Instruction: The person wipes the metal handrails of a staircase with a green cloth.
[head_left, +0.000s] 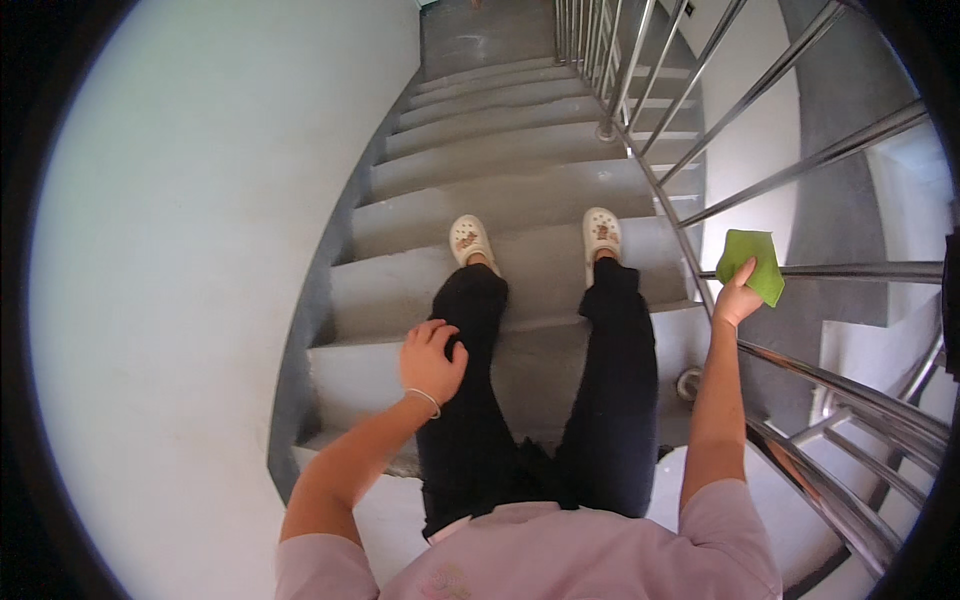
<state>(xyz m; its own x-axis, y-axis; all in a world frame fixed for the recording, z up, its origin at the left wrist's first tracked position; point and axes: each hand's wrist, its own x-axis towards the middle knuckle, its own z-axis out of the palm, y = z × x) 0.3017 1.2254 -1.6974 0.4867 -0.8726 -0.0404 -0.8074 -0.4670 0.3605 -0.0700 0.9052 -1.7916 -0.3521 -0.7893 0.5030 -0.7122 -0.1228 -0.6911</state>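
A folded green cloth (756, 262) is held in my right hand (738, 296), thumb on top. The cloth lies against an upright metal baluster (855, 271) of the stair railing; how far it wraps around the bar is hidden. Over my left knee, my left hand (433, 361) rests on or just above the black trousers (469, 397), fingers loosely bent and apart, holding nothing. A thin bracelet circles that wrist. Both feet, in cream clogs (602, 231) with small charms, stand on a grey step lower down.
Concrete stairs (502, 180) descend ahead to a dark landing (487, 34). A white wall (187, 262) with a grey skirting band runs along the left. Metal railing bars (757, 75) line the right side, with another flight visible beyond them.
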